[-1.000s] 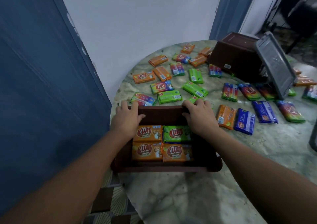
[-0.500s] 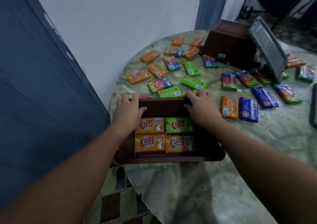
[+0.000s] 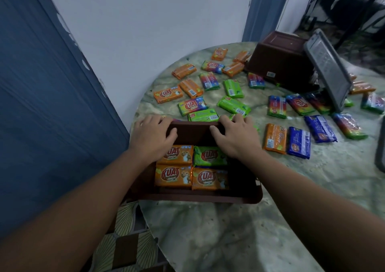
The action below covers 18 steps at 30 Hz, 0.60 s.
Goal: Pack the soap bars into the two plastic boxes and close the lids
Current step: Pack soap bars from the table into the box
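Note:
A brown plastic box (image 3: pixel 239 198) sits at the near left edge of the marble table, holding several wrapped soap bars (image 3: pixel 174 177), orange ones and a green one. My left hand (image 3: pixel 151 137) grips the box's far rim at its left corner. My right hand (image 3: pixel 234 136) grips the same rim further right, thumb inside. A second brown box (image 3: pixel 277 58) lies on its side at the back right, with a grey lid (image 3: pixel 327 69) leaning against it. Loose soap bars (image 3: pixel 233 105) in orange, green, blue and rainbow wrappers are scattered beyond the near box.
The round marble table (image 3: pixel 229 240) stands against a white wall and a blue door on the left. A dark object (image 3: pixel 380 146) shows at the right edge. Patterned floor tiles (image 3: pixel 129 244) lie below the table's left edge.
Both hands keep their hold on the box's far rim. The view has shifted slightly; the box has barely moved.

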### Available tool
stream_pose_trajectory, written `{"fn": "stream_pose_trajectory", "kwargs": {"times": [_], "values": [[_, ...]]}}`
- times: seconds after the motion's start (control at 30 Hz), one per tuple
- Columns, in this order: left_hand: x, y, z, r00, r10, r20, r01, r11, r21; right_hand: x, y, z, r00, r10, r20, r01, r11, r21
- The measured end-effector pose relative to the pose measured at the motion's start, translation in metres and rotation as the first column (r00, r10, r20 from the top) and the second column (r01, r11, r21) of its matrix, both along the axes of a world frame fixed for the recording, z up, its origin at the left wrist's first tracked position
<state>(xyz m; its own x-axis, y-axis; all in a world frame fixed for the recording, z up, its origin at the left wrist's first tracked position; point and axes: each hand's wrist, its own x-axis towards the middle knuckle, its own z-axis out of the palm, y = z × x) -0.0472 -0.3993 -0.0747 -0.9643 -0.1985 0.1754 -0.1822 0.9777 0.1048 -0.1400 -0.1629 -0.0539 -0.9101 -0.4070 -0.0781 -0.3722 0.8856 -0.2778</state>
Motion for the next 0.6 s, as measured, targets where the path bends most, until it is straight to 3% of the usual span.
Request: {"fn": "stream_pose_trajectory", "kwargs": {"times": [0.1, 0.2, 0.27, 0.47, 0.6], "values": [[-0.015, -0.002, 0.016, 1.000, 0.007, 0.026, -0.011, 0.987, 0.158, -0.014, -0.008, 0.017, 0.997, -0.004, 0.072, 0.001, 0.999, 0.037], [-0.047, -0.011, 0.029, 0.990, 0.046, 0.134, -0.102, 0.887, 0.451, -0.043, -0.025, 0.026, 0.979, 0.012, 0.204, -0.012, 1.000, -0.001], [-0.072, -0.020, 0.032, 0.981, 0.025, 0.192, -0.121, 0.852, 0.510, -0.062, -0.038, 0.025, 0.961, 0.038, 0.274, -0.033, 0.999, -0.024], [-0.125, -0.043, 0.013, 0.838, -0.167, 0.519, -0.034, 0.934, 0.356, -0.099, -0.072, 0.013, 0.916, 0.139, 0.377, -0.195, 0.974, 0.116], [-0.142, -0.048, 0.001, 0.766, -0.195, 0.613, 0.120, 0.979, 0.162, -0.117, -0.087, -0.007, 0.917, 0.194, 0.348, -0.284, 0.932, 0.227]]}}
